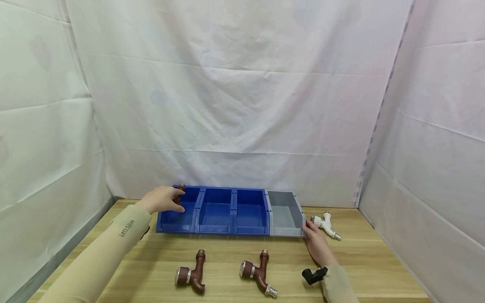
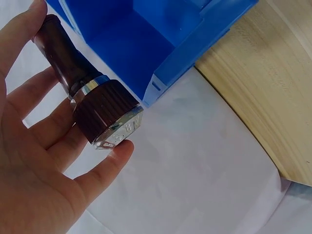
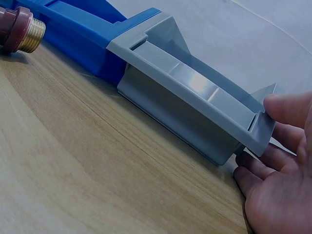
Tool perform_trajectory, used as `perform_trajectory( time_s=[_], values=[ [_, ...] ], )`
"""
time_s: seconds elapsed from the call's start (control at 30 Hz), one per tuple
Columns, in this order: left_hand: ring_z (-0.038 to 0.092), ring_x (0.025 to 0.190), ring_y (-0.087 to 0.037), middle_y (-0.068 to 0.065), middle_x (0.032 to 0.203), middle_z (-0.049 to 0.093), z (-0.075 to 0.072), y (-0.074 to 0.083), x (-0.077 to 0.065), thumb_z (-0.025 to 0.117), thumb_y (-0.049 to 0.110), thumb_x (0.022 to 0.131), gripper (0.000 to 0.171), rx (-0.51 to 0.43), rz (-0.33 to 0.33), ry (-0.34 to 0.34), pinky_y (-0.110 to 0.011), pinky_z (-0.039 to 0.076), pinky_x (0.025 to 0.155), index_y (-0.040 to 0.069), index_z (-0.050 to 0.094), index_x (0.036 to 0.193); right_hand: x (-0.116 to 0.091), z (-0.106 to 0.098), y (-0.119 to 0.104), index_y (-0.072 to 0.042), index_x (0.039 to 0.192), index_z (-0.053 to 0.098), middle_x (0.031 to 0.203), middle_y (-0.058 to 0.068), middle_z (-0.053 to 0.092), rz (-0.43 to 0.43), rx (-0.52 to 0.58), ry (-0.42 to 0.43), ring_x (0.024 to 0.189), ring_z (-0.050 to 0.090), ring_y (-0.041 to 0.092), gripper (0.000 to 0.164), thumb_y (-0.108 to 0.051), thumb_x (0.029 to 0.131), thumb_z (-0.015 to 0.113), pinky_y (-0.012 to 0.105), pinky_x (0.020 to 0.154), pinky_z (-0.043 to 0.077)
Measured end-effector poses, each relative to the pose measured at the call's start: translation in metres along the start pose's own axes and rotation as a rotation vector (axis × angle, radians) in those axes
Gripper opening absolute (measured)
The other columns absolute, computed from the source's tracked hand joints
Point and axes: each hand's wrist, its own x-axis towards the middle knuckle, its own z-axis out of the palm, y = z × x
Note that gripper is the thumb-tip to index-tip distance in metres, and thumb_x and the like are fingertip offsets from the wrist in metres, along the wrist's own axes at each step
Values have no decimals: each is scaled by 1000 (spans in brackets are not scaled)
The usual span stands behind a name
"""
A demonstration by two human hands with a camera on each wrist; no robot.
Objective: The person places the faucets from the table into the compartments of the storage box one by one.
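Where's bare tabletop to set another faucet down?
Bare tabletop lies between the plain-spouted brown faucet and metal-tipped brown faucet, and right of the right hand, in front of the white faucet. Crowded: right of the gray bin, where hand and white faucet cluster.

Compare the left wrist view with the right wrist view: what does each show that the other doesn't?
Only the left wrist view: the left hand holding a brown tap.

Only the right wrist view: the right hand gripping a front corner of the grey bin, plus another brown tap, partly cut off.

Both: blue plastic bins, wooden tabletop and white cloth.
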Motion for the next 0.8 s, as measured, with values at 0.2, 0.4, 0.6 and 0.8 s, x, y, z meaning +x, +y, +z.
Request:
perform_trajectory(
  time_s=[0.2,0.4,0.6,0.8],
  values=[
    [61,91,-23,-8,113,66,3,-1,4,79,45,77,72,0,1,1,-48,49,82,6,59,134,-1,1,-1,0,154,11,161,13,7,-3,-3,0,146,10,22,58,-10,105,39,37,116,12],
    [53,77,-18,2,88,63,3,1,6,79,44,78,71,-3,9,-12,-41,41,70,5,58,135,0,1,-2,0,154,12,161,13,8,-16,8,-2,146,10,22,58,-9,104,41,37,115,13],
    [58,83,-19,-4,100,67,4,3,7,79,43,78,71,6,19,-11,-43,46,74,5,58,134,0,1,-1,1,154,13,160,13,8,-16,9,5,145,11,22,58,-9,104,40,37,115,13],
    [62,100,-30,-12,118,65,5,5,8,79,43,78,71,9,29,-13,-50,49,83,4,59,133,0,0,0,0,154,13,161,13,8,-9,6,9,145,11,22,58,-9,104,41,38,116,13]
  ],
)
